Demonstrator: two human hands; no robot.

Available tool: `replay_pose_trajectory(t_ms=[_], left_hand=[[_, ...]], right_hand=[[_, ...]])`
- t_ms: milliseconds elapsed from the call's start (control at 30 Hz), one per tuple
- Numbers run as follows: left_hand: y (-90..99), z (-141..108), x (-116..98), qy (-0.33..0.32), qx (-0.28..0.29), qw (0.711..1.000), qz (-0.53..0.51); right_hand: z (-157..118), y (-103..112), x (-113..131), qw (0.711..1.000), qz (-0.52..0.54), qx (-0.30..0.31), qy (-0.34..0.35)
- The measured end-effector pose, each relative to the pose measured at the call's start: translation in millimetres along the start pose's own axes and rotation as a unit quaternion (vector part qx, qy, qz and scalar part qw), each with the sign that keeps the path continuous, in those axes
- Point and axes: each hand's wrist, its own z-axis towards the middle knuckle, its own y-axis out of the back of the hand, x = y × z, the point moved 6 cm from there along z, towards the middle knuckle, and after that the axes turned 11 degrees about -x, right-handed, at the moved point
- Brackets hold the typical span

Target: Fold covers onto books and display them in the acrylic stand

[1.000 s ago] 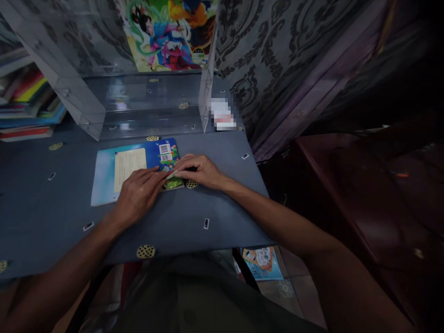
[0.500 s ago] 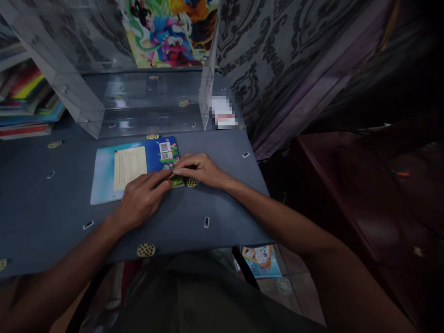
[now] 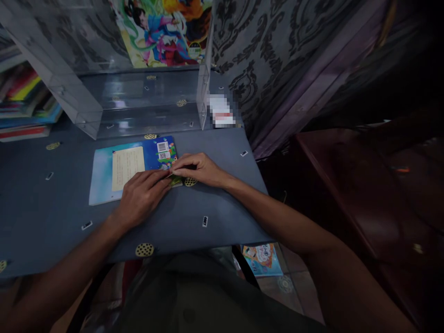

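A blue book [image 3: 101,173] lies on the table with its back cover up, showing a cream text panel and a barcode. My left hand [image 3: 144,194] rests on the lower right part of the cover, its fingers stretched toward the right edge. At that edge my right hand [image 3: 197,169] is closed in a pinch, its thumb and forefinger meeting the left fingertips. A small pale sliver shows between the two hands; whether it is part of the book or a separate thing, I cannot tell. The fingers hide the book's lower right corner area.
Behind the book stands a clear plastic shelf [image 3: 88,122] with a colourful picture book [image 3: 163,37] upright at its back. Stacked books [image 3: 26,99] are at the left. A blurred white item [image 3: 222,111] lies right of the shelf. Another book [image 3: 265,261] is below the table's front edge.
The view has shifted slightly. My left fingers lie a little flatter and closer together on the book; my right hand keeps its pinch at the edge.
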Motion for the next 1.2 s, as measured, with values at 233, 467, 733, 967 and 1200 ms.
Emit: replay_pose_trajectory(t_ms=[233,467,733,967,1200], left_hand=[[0.1,-2.2,1.6,0.02,-0.01,1.0,0.002],[1.3,-4.4,7.0,0.093,-0.019,0.995,-0.04],[1.4,-2.3,8.8,0.098,-0.016,0.995,-0.021],[3.4,-0.9,7.9,0.093,-0.022,0.995,-0.037],[3.4,-1.1,7.5,0.098,-0.021,0.993,-0.063]], right_hand=[[-3.3,3.0,7.6,1.0,0.021,0.015,0.004],[-4.4,4.9,8.5,1.0,0.015,-0.008,-0.011],[-4.3,7.0,10.2,0.999,-0.023,0.0,0.028],[-5.2,5.5,7.8,0.999,-0.029,0.004,0.038],[-6.0,5.8,8.1,0.997,-0.033,0.024,0.058]])
